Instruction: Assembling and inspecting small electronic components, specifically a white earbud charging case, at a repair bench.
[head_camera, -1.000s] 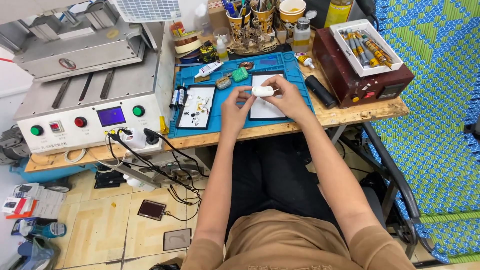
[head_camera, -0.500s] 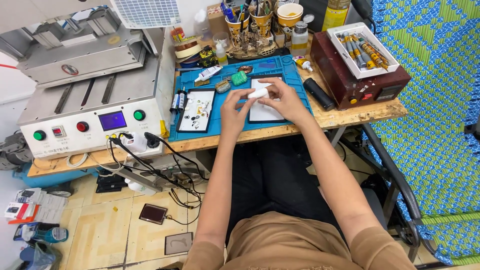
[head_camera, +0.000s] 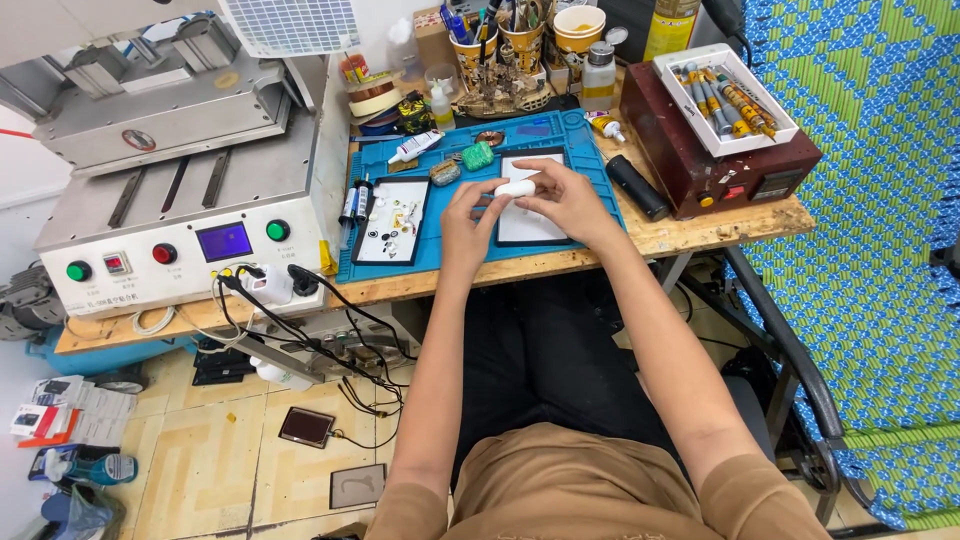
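Both hands — left hand (head_camera: 468, 222), right hand (head_camera: 570, 200) — pinch a small white piece (head_camera: 516, 188) above the blue mat (head_camera: 600, 165).

Wooden bench (head_camera: 700, 232) under blue mat (head_camera: 455, 225), grey machine (head_camera: 190, 190).

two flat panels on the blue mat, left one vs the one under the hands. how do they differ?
The left panel is strewn with small loose parts; the right panel shows a bare white face. The left panel lies clear of both hands; the right panel sits beneath the left hand and right hand, which hold a small white piece over it. Both are dark-framed, white-faced rectangles lying flat on the blue mat.
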